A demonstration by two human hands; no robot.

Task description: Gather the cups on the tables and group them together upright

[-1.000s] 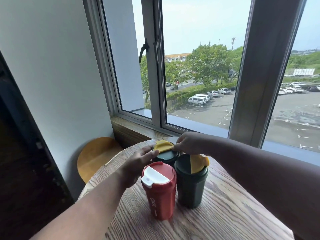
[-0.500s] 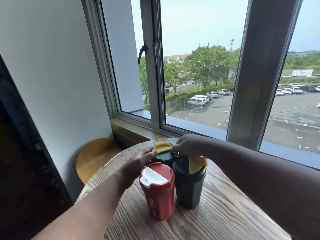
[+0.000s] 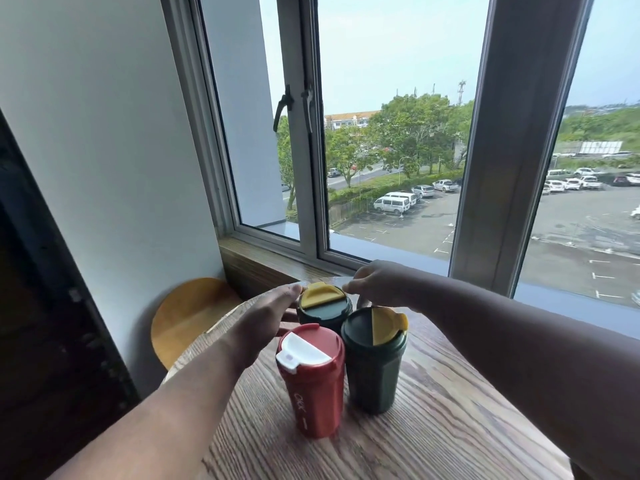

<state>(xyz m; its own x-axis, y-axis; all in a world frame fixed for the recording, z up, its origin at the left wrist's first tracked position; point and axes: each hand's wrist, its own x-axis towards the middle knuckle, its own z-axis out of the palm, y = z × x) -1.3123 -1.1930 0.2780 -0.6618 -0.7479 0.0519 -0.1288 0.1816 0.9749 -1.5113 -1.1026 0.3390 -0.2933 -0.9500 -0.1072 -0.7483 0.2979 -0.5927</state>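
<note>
Your left hand's fingers [image 3: 289, 294] lie nearly straight against the side of the rear green cup [image 3: 323, 308], tips at its yellow lid flap [image 3: 322, 294]; your right hand's fingertips [image 3: 348, 289] are curled, pinching the lid rim from the window side. Both the left hand [image 3: 266, 317] and the right hand [image 3: 375, 282] thus bracket this cup, which stands upright, touching the red cup [image 3: 311, 379] and the front green cup [image 3: 374, 358] on the wooden table [image 3: 450, 427]. Compared with a second ago, the hands hold the same grip and the rear cup sits marginally tighter against its neighbours; chiefly the viewpoint has shifted. By the look of it, three cups are grouped upright, and release is the remaining step here. A round wooden stool [image 3: 187, 317] stands beside the wall.
</note>
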